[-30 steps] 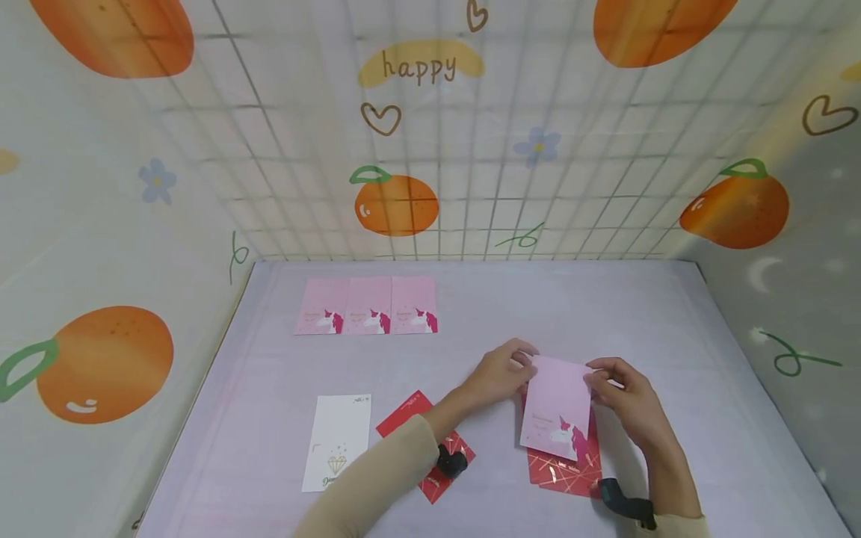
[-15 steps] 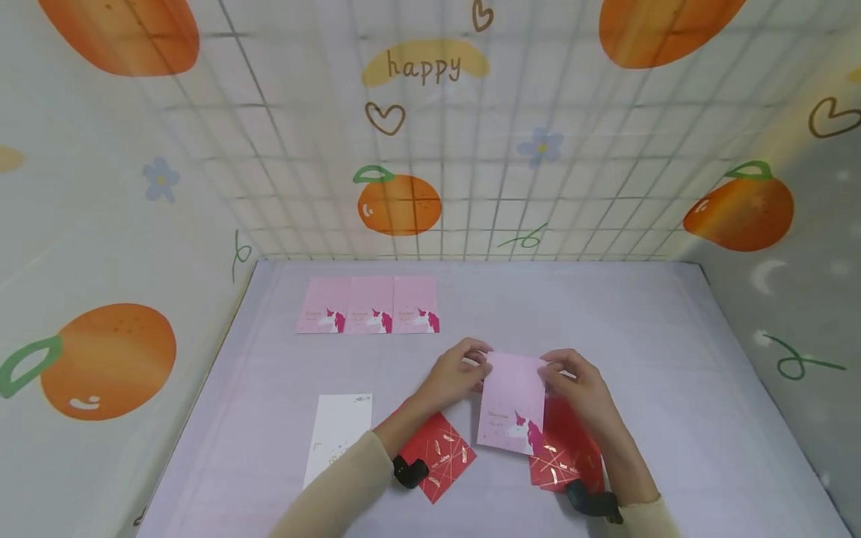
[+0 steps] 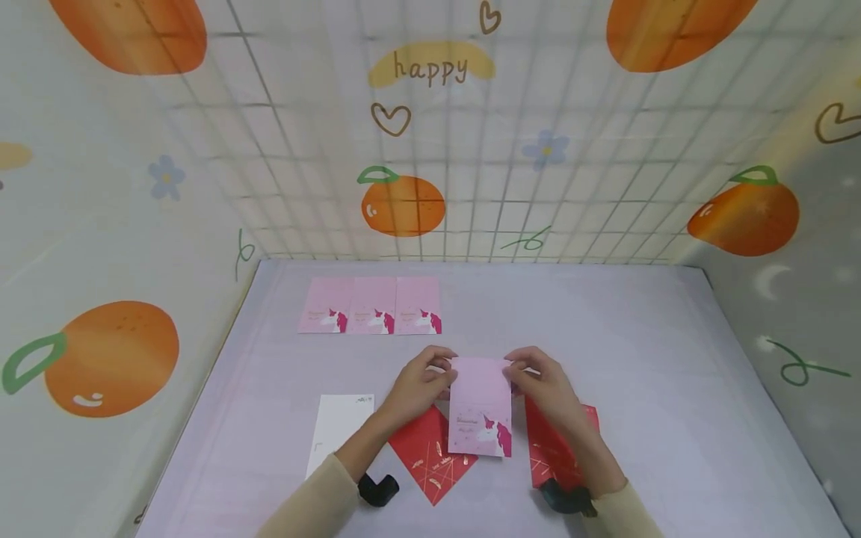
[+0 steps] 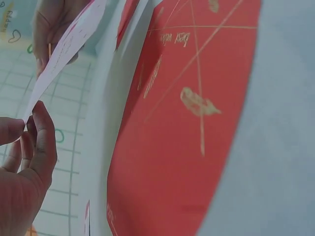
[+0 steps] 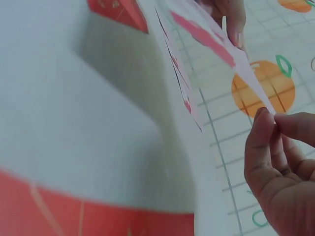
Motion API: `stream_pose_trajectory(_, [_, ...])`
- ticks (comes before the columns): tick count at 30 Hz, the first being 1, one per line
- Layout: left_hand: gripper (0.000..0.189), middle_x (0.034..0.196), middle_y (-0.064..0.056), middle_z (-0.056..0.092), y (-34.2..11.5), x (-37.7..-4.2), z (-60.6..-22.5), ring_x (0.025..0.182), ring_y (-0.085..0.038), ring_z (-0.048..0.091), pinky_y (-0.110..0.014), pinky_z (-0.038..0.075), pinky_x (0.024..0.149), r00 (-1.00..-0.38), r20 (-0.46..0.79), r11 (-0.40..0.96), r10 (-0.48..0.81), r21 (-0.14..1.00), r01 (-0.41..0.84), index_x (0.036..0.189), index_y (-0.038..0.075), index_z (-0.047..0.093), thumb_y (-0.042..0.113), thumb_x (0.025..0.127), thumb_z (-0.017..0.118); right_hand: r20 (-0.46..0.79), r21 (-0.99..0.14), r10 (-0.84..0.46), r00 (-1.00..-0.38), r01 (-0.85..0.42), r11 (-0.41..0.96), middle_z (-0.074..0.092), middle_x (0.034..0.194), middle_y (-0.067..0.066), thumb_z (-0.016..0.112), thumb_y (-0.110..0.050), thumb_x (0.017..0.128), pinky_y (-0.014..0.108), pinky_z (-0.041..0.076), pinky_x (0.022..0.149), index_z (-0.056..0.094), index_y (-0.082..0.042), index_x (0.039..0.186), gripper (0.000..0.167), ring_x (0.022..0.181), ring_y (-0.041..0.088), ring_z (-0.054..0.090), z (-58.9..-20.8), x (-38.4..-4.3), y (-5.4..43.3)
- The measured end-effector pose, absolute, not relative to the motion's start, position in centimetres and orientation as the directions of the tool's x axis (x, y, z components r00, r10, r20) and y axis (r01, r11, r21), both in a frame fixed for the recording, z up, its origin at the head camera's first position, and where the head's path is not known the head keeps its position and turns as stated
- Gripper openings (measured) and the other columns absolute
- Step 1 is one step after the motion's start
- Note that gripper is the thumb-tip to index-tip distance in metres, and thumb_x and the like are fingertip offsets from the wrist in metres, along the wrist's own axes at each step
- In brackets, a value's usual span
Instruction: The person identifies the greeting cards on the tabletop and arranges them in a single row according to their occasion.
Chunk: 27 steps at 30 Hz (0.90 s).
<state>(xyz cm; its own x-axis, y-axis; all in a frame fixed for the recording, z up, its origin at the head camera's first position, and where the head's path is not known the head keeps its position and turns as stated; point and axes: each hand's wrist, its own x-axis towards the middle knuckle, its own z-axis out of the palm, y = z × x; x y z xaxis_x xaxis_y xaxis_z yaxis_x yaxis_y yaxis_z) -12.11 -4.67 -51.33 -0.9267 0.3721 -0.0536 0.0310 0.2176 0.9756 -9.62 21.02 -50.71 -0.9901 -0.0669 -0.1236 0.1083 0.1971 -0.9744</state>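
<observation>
A pink card with a unicorn at its lower right corner is held up off the table between both hands. My left hand pinches its upper left corner between thumb and fingers. At the upper right corner, my right hand does likewise. Under and in front of the pink card lies a red card with gold lines, turned at an angle and partly covered. Another red card lies beneath the right wrist, which hides part of it. Both wrist views show the pink card edge-on, pinched by fingertips.
Three matching pink unicorn cards lie side by side at the back left of the table. A white card lies left of the angled red one, partly behind the left forearm. A patterned curtain hangs behind the table.
Both hands have carried the pink card leftward, from over the right red card to over the angled red card. The right red card is now more uncovered, while the left forearm covers more of the white card.
</observation>
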Motion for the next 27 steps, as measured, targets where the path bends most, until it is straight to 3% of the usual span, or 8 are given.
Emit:
stream_pose_trajectory(17, [0.037, 0.11, -0.007, 0.058, -6.5, -11.4, -51.5, 0.087, -0.02, 0.072, -0.037, 0.06, 0.075, -0.933, -0.059, 0.176, 0.356, 0.984, 0.004, 0.129, 0.015, 0.056, 0.027, 0.097, 0.068, -0.104, -0.985, -0.134, -0.985, 0.083, 0.152, 0.061, 0.105, 0.012, 0.072, -0.03, 0.094, 0.039, 0.059, 0.08, 0.061, -0.015, 0.116, 0.028, 0.089, 0.029, 0.07, -51.0, -10.2, 19.5])
stream_pose_trajectory(27, [0.038, 0.109, -0.009, 0.061, -7.2, -9.9, -51.9, 0.092, -0.021, 0.071, -0.038, 0.059, 0.078, -0.925, -0.121, 0.155, 0.359, 0.985, -0.068, 0.129, 0.012, 0.055, 0.026, 0.096, 0.068, -0.057, -0.988, -0.123, -0.991, 0.039, 0.148, 0.06, 0.107, 0.014, 0.065, -0.014, 0.098, 0.038, 0.059, 0.079, 0.059, -0.009, 0.119, 0.022, 0.087, 0.03, 0.07, -50.2, -10.6, 19.3])
